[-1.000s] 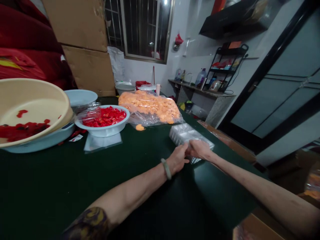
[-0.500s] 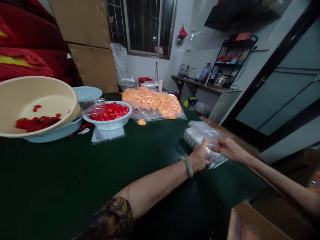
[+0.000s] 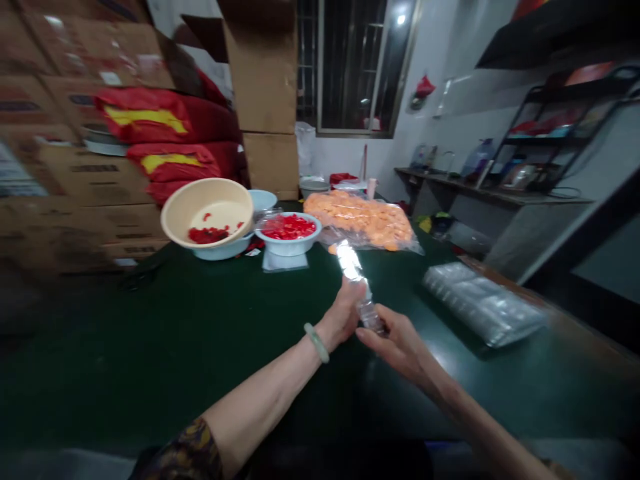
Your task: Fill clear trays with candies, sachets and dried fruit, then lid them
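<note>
My left hand [image 3: 346,308] wears a pale green bangle and is closed round a shiny, narrow stack of clear plastic pieces [image 3: 350,261]. At the stack's near end, my right hand [image 3: 397,337] grips it between thumb and fingers. Glare and blur hide exactly what the pieces are. To the right lies a larger clear plastic pack [image 3: 483,300] with rows of raised shapes. Beyond my hands sits a clear bag of orange pieces [image 3: 360,215]. Left of it is a pale blue basin [image 3: 289,247] holding red packets, with a clear flat sheet [image 3: 285,262] underneath.
A cream basin [image 3: 173,213] with some red pieces rests tilted on another blue basin [image 3: 225,251]. The dark green table [image 3: 200,333] spans the foreground. Red sacks [image 3: 185,160] and cardboard boxes [image 3: 267,80] stand behind. A stone counter [image 3: 500,192] runs along the right wall.
My view has swung left. Both hands have moved away from the plastic pack at the right and now hold a narrow clear stack over the table's middle. The pack stays lying on the table.
</note>
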### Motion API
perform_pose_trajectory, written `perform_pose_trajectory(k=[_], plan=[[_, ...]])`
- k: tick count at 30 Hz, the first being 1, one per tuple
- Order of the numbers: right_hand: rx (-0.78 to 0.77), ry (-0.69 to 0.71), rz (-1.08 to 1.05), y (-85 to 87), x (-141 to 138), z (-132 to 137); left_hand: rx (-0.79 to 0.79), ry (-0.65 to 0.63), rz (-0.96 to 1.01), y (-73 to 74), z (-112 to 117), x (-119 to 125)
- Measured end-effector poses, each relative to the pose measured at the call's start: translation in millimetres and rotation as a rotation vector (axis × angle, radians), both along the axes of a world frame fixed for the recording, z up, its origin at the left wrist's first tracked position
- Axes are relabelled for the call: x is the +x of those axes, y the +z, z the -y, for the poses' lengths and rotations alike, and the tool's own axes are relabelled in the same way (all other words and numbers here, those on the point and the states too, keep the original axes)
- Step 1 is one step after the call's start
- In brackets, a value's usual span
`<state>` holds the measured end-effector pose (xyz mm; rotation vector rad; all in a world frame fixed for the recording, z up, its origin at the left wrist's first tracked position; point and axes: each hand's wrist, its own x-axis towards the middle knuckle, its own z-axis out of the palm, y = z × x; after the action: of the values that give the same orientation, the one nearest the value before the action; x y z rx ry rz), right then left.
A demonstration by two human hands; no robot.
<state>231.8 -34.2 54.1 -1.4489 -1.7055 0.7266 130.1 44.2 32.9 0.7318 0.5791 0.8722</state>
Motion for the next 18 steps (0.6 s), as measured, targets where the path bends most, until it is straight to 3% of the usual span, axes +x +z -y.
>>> perform_pose_trajectory(k=[4,8,11,13,15,16,18], plan=[[-0.027,0.232,-0.047,-7.0,-80.0,-10.5,0.055,0.209,0.007,-1.4,16.9,-93.9],[0.087,0.262,0.256,-9.6,-162.2,-15.2,0.167,0.482,-0.209,7.5,42.0,-168.6],[0.25,0.335,0.42,-6.2,-210.9,-14.9,0.124,0.668,-0.19,9.2,56.4,-224.7],[0.362,0.254,0.341,0.0,-226.6,-17.1,0.063,0.705,-0.087,4.7,65.1,-261.9],[0.399,0.043,0.181,6.0,-230.4,-22.7,0.01,0.703,0.001,-3.1,75.1,-293.9],[0.336,-0.005,0.091,7.7,-230.2,-26.2,-0.021,0.694,0.027,-7.5,80.2,-306.5],[0.03,0.166,-0.104,7.6,-231.4,-33.0,-0.074,0.643,0.063,-15.8,88.9,-323.7]])
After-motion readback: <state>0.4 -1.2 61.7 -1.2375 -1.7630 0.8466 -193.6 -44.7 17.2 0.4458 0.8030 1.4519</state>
